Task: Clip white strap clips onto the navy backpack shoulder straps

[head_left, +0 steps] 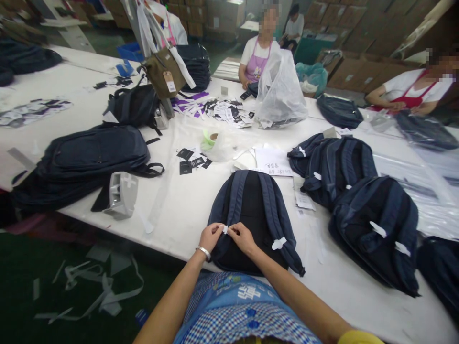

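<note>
A dark navy backpack (pixel 249 210) lies in front of me on the white table, its shoulder straps facing up. At its left strap, my left hand (pixel 212 236) pinches one side of a small white strip (pixel 225 229). My right hand (pixel 242 236) closes on the other side of that strip, fingertips close to the left ones. A similar white strip (pixel 278 243) is wrapped around the right strap, its loose end lying flat. What the fingertips cover of the strip is hidden.
More navy backpacks (pixel 375 229) lie to the right, some with white strips on their straps. At left are another backpack (pixel 96 153) and a grey tape dispenser (pixel 122 195). Black tags (pixel 193 162) and a clear plastic bag (pixel 281 91) lie beyond. Co-workers (pixel 260 57) sit across the table.
</note>
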`<action>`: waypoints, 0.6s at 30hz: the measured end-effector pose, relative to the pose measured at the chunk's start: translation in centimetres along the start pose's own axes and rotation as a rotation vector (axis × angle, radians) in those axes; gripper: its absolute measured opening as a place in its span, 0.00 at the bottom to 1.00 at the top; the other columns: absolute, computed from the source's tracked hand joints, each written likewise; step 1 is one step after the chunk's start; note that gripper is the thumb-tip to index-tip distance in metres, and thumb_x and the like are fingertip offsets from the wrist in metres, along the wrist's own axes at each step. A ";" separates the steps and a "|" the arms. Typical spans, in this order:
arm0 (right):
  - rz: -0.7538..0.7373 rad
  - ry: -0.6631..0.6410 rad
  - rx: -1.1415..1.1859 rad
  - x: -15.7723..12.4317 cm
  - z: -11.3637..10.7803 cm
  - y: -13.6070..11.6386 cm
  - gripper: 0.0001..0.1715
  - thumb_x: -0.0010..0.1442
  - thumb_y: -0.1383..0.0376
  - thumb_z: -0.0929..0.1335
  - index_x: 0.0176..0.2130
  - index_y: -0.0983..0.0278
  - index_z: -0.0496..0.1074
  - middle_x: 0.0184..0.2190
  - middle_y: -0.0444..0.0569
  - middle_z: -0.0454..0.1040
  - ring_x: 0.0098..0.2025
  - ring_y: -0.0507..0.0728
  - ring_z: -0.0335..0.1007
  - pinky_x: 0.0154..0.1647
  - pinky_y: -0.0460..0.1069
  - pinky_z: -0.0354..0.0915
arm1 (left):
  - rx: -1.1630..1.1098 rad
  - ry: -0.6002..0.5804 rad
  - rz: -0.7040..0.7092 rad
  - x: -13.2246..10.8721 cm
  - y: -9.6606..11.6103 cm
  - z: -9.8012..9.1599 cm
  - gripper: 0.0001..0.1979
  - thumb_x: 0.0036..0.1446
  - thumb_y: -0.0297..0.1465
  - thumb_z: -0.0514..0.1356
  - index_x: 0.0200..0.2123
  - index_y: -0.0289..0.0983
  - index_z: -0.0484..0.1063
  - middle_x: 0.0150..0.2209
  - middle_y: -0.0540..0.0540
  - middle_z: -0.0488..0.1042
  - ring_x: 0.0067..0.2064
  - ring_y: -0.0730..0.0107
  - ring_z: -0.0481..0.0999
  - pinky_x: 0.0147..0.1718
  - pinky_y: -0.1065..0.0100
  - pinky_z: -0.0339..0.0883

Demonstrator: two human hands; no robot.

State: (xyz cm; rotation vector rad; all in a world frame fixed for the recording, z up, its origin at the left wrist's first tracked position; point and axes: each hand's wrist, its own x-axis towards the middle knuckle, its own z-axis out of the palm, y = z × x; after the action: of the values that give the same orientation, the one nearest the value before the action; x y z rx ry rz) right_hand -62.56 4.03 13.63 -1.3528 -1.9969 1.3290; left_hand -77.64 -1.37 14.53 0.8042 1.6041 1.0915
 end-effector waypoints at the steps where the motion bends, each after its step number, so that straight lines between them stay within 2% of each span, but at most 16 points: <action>1: -0.004 0.002 0.042 -0.1 0.0 0.1 0.12 0.57 0.58 0.67 0.30 0.62 0.75 0.28 0.44 0.69 0.29 0.52 0.65 0.33 0.46 0.62 | -0.005 0.005 -0.001 0.0 0.0 -0.1 0.13 0.50 0.39 0.61 0.34 0.34 0.76 0.35 0.42 0.79 0.40 0.61 0.77 0.42 0.65 0.69; 6: 0.035 -0.015 0.075 0.0 0.4 0.5 0.11 0.55 0.58 0.68 0.31 0.63 0.76 0.27 0.45 0.70 0.28 0.52 0.64 0.32 0.46 0.62 | -0.074 -0.031 -0.034 -0.1 -0.6 -0.2 0.14 0.48 0.38 0.64 0.34 0.34 0.75 0.38 0.41 0.79 0.43 0.60 0.77 0.46 0.63 0.69; 13: 0.072 -0.131 -0.144 0.8 0.1 0.0 0.09 0.57 0.63 0.65 0.33 0.61 0.75 0.27 0.44 0.70 0.29 0.51 0.65 0.31 0.45 0.58 | -0.138 -0.153 -0.011 -0.4 -0.6 -0.2 0.21 0.45 0.37 0.68 0.42 0.33 0.73 0.45 0.38 0.77 0.49 0.58 0.75 0.52 0.58 0.66; 18: 0.061 -0.179 -0.262 1.1 -0.4 -0.5 0.12 0.59 0.64 0.62 0.29 0.62 0.73 0.31 0.45 0.71 0.34 0.52 0.66 0.35 0.45 0.56 | 0.088 -0.062 0.082 -0.5 -0.4 0.2 0.16 0.52 0.38 0.62 0.41 0.35 0.75 0.42 0.41 0.78 0.45 0.58 0.77 0.49 0.58 0.69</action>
State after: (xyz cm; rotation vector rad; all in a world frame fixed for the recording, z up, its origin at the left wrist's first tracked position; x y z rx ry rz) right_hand -63.03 5.19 14.06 -1.4627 -2.3356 1.2893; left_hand -77.34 -1.96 14.33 0.9606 1.5878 1.0491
